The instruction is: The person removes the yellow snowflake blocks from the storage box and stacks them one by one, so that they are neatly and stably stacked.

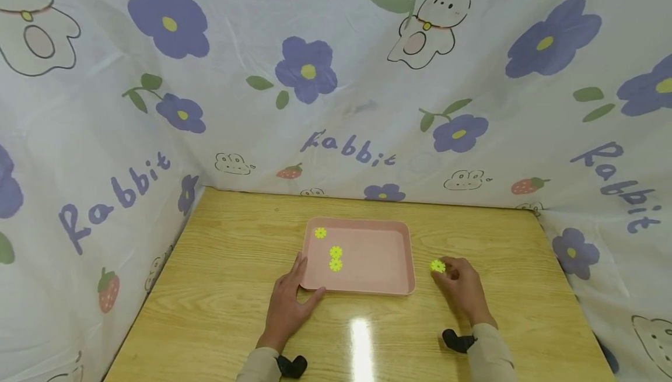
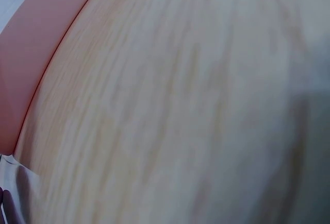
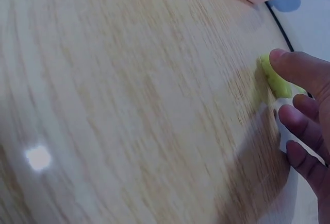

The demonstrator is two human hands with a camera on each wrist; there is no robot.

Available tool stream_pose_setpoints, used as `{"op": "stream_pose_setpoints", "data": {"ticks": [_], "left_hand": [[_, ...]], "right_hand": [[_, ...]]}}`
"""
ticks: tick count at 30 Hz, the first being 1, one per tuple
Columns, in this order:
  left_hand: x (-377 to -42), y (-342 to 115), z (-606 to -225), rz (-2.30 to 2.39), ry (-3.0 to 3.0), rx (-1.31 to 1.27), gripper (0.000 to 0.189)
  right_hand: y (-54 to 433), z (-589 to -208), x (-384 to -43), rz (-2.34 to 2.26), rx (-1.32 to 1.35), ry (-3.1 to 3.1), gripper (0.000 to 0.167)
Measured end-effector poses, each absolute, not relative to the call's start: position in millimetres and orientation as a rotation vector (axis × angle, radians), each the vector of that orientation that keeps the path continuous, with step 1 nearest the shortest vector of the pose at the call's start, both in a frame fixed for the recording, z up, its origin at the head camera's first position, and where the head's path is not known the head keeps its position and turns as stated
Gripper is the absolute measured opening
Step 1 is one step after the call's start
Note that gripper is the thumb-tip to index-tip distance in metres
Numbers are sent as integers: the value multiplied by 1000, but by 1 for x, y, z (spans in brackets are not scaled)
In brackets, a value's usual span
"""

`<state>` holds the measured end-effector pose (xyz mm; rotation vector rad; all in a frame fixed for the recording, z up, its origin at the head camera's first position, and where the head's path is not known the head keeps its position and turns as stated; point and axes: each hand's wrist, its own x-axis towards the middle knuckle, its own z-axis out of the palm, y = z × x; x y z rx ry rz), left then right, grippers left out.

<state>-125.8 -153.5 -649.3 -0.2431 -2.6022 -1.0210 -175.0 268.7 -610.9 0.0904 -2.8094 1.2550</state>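
Note:
A pink tray (image 1: 374, 265) lies in the middle of the wooden table (image 1: 231, 253), and its edge shows in the left wrist view (image 2: 31, 44). Three yellow flower-shaped pieces (image 1: 336, 252) lie in its left half. My left hand (image 1: 295, 290) rests flat on the table at the tray's near left corner, with the thumb along the front rim. My right hand (image 1: 447, 271) is just right of the tray, its fingertips pinching a fourth yellow flower piece (image 1: 437, 265) that sits on the table. In the right wrist view a finger (image 3: 301, 69) presses on that piece (image 3: 274, 79).
Cloth printed with purple flowers and rabbits (image 1: 336, 79) walls the table at the back and both sides. Bare wood (image 1: 362, 329) with a light glare lies between my hands. The table's right edge (image 1: 564, 277) is close to my right hand.

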Motion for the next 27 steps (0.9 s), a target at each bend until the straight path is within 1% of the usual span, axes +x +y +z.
{"op": "stream_pose_setpoints", "data": {"ticks": [13,27], "left_hand": [[-127,-154,-651,-993,-2589,-259,87],[-126,-154,-650,-1014,-2586,-261,88]], "right_hand": [[269,-610,-178,1234,91,-2839,41],[269,-609,-180,1255,48,-2891,46]]}}
